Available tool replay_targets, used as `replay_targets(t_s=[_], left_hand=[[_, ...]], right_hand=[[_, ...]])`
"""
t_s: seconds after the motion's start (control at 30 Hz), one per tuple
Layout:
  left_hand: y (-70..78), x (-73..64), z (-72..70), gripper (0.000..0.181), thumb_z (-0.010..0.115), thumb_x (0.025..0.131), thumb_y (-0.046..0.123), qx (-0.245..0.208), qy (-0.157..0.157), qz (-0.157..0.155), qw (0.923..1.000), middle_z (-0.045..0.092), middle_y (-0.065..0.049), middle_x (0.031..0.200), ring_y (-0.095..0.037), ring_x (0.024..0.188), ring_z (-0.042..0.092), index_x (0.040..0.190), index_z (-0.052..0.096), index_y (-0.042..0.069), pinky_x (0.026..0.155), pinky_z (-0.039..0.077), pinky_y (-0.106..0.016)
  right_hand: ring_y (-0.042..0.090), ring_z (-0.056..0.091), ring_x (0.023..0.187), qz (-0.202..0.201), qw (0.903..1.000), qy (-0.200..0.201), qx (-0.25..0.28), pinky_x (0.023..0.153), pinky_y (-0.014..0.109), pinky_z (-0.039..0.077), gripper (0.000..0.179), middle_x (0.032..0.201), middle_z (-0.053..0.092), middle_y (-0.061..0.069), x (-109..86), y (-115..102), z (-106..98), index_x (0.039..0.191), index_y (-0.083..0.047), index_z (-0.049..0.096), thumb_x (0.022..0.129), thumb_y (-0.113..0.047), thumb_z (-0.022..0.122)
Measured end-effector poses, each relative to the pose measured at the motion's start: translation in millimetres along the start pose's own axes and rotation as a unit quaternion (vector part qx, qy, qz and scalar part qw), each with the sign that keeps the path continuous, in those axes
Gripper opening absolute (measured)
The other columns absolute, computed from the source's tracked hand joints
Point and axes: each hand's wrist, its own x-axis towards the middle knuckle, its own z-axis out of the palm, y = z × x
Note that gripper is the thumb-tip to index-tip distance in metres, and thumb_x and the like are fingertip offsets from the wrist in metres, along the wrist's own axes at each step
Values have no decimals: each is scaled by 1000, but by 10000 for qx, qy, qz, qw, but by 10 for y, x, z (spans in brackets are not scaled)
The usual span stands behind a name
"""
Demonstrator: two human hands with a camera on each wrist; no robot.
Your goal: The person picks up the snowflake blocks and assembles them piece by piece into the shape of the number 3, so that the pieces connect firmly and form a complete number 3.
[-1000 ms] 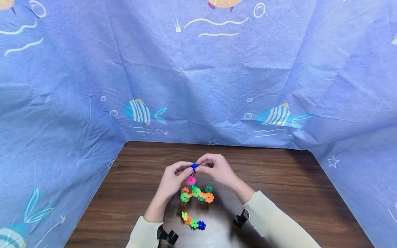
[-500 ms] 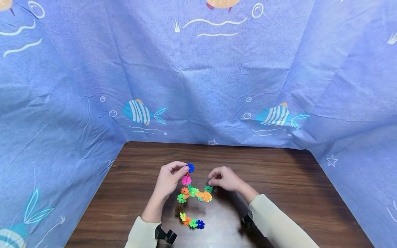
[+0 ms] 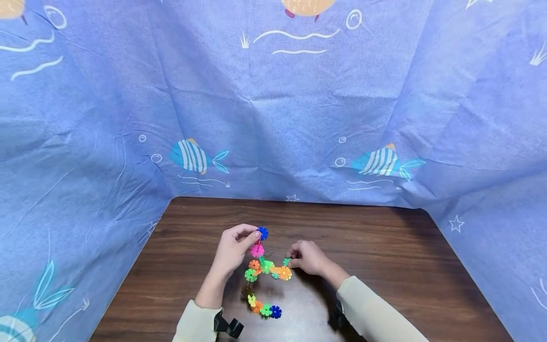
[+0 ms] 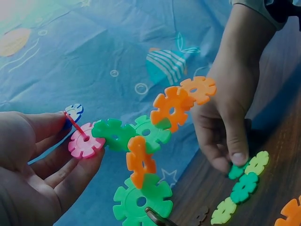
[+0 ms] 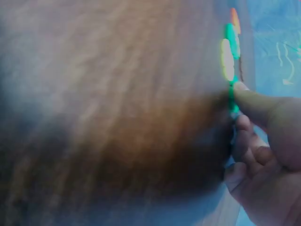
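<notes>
Table: A dark brown wood-grain table (image 3: 376, 270) stretches below the hands, light glinting off its near side.
Backdrop: Wrinkled blue fabric (image 3: 273, 104), printed with striped fish (image 3: 195, 156) and white outlines, lines the left, back and right.
Plastic chain: A branching chain of multicoloured, flower-shaped plastic discs (image 3: 267, 266) spans the gap between the hands, over the table.
Left hand: The left hand (image 3: 231, 249) pinches a dark-blue notched plastic disc (image 3: 263, 233) at the chain's far end.
Right hand: The right hand (image 3: 312, 258) pinches a small green notched plastic disc (image 3: 286, 261) between thumb and fingers.
Left wrist view: A thin red plastic disc (image 4: 75, 124), a mere sliver from above, runs edge-on to a pink notched disc (image 4: 87, 142).
Right wrist view: Wood grain blurs; discs show nearly edge-on.
Head view: It alone shows a second dark-blue plastic disc (image 3: 275, 311) ending the curved tail.
</notes>
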Motion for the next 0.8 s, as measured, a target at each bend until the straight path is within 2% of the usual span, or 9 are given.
replay_targets(t_s=[0.13,0.27,0.4,0.57,0.63,0.8], left_hand=[[-9,-2,3,16,74,96,15,-23,27,-43,10000,73,-21,91,-9,69,63,104,75,1,61,56,-23],[-9,-3,4,16,74,96,14,-21,71,-12,10000,74,-19,90,-9,71,65,104,76,0,64,57,-25],[-7,-2,9,17,74,96,13,12,111,55,9999,75,-15,89,-8,71,65,105,76,-2,63,58,-25],[7,5,13,18,74,96,11,-22,157,89,9998,76,-17,89,-7,71,65,104,75,-5,64,57,-23],[16,9,13,19,74,96,12,-47,156,86,9998,76,-19,90,-7,70,65,104,75,-5,64,57,-23],[21,13,14,18,74,96,13,-97,161,26,9998,76,-17,90,-8,70,65,104,76,-3,63,57,-24]], right_hand=[[6,59,76,149,9992,-33,364,71,25,51,16,81,66,-7,13,-6,-60,89,-14,67,86,-11,83],[8,63,77,132,9938,448,1005,73,25,53,14,83,70,-5,51,-113,-207,94,-13,69,87,-10,81],[11,65,78,-43,9796,1056,1711,72,26,55,12,88,74,1,95,-326,-427,99,-11,74,88,-9,80],[15,67,71,-366,9574,1328,2539,65,29,59,7,88,74,18,105,-622,-637,97,-6,74,91,-8,77],[17,66,69,-508,9529,1333,2678,63,31,59,7,88,73,23,100,-709,-665,98,-6,74,93,-10,76],[25,64,68,-583,9557,1399,2524,60,27,54,9,87,75,11,103,-833,-646,97,-12,77,92,-18,79]])
